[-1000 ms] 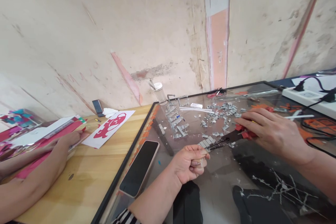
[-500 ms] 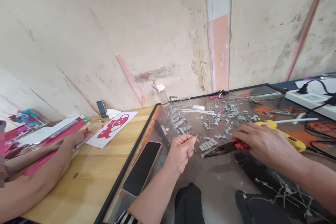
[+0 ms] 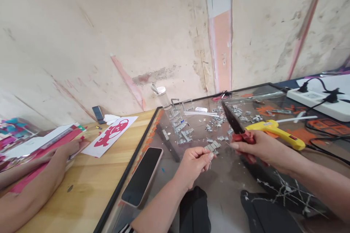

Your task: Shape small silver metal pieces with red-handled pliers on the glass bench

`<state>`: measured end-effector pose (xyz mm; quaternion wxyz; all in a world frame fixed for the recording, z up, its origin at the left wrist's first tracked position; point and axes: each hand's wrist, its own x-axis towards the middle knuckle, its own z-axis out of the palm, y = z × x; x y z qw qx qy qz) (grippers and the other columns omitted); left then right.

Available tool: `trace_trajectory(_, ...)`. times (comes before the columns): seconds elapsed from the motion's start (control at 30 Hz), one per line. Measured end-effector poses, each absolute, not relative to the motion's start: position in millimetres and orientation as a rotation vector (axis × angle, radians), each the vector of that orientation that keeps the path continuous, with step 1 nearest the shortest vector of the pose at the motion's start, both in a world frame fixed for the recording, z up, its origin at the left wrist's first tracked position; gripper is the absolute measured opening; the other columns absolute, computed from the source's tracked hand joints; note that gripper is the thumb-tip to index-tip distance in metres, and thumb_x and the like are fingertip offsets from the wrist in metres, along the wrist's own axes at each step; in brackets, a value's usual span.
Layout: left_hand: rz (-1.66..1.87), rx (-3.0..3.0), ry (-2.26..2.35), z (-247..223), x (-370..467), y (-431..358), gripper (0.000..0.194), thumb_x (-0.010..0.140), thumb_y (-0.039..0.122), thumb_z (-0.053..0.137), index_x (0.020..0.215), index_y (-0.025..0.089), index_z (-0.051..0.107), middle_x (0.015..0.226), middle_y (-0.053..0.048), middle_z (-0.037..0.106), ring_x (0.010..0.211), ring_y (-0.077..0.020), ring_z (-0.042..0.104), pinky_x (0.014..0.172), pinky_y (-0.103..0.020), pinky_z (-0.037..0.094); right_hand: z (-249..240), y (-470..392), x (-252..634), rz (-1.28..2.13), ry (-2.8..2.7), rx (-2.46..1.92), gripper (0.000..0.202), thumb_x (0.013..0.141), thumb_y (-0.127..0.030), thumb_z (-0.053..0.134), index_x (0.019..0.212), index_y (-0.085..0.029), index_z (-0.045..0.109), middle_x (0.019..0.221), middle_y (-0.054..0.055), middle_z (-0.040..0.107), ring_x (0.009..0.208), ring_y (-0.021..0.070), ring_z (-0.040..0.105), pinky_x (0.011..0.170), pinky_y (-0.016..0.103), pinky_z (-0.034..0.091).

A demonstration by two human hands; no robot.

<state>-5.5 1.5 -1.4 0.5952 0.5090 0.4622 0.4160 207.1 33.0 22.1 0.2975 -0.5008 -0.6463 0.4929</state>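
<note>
My right hand point(image 3: 261, 147) is closed around the red handles of a pair of pliers point(image 3: 233, 120), whose dark jaws point up and away from the table. My left hand point(image 3: 193, 164) is in a pinch on a short piece of thin wire point(image 3: 210, 165), mostly hidden by the fingers. Just beyond those fingertips lie flat grey metal strips point(image 3: 213, 146). Several more small metal pieces point(image 3: 236, 113) are scattered farther back on the glass tabletop point(image 3: 218, 196). A yellow glue gun point(image 3: 281, 133) lies beyond my right hand. Twisted wire with barbs point(image 3: 287, 191) is near my right forearm.
A phone point(image 3: 142, 176) lies left of my left arm. At the back stand a lidded clear bottle point(image 3: 164, 99) and small wire figures. A white power strip point(image 3: 319, 103) with cords is at right. Another person's hand point(image 3: 68, 147) works beside a red paper cutout point(image 3: 111, 134) on the wooden table.
The pliers have swung from lying low, beside the metal strips, to pointing upward. My left hand has shifted slightly right and down, still pinching. The whole view has turned a little to the right.
</note>
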Motion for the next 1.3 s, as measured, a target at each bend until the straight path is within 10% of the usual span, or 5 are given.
trace_trajectory(0.2,0.915,1.263,1.1,-3,3,-5,0.03,0.067,0.042,0.07,0.065,0.012,0.065,0.051,0.001,0.049,0.05,-0.0075,0.038,0.052,-0.023,0.026,15,19,186,1.297,-1.774,-1.173,0.025,0.064,-0.04,0.068,0.068,-0.017,0.059,0.061,-0.003,0.057,0.059,0.0114,0.047,0.056,0.022,0.039)
trace_trajectory(0.63,0.9,0.824,0.79,-2,-3,-2,0.042,0.074,0.05,0.061,0.083,0.009,0.067,0.054,0.002,0.043,0.044,-0.0035,0.026,0.045,-0.022,0.012,10,16,183,1.406,-1.687,-1.239,0.025,0.071,-0.04,0.061,0.061,-0.019,0.051,0.046,-0.007,0.045,0.04,0.0058,0.034,0.041,0.022,0.026)
trace_trajectory(0.9,1.005,0.742,0.798,-1,2,-5,0.022,0.055,0.019,0.081,0.071,0.012,0.067,0.08,-0.005,0.062,0.051,-0.0023,0.035,0.048,-0.02,0.022,15,11,176,1.506,-1.454,-1.307,0.032,0.071,-0.047,0.06,0.061,-0.019,0.05,0.046,-0.005,0.05,0.032,0.0053,0.038,0.03,0.02,0.022)
trace_trajectory(1.3,0.982,0.812,0.921,1,2,-4,0.028,0.06,0.032,0.078,0.067,0.012,0.059,0.055,-0.001,0.057,0.041,-0.0022,0.033,0.042,-0.02,0.012,15,8,172,1.529,-1.41,-1.325,0.028,0.069,-0.045,0.061,0.063,-0.019,0.052,0.048,-0.006,0.05,0.033,0.0053,0.04,0.028,0.02,0.019)
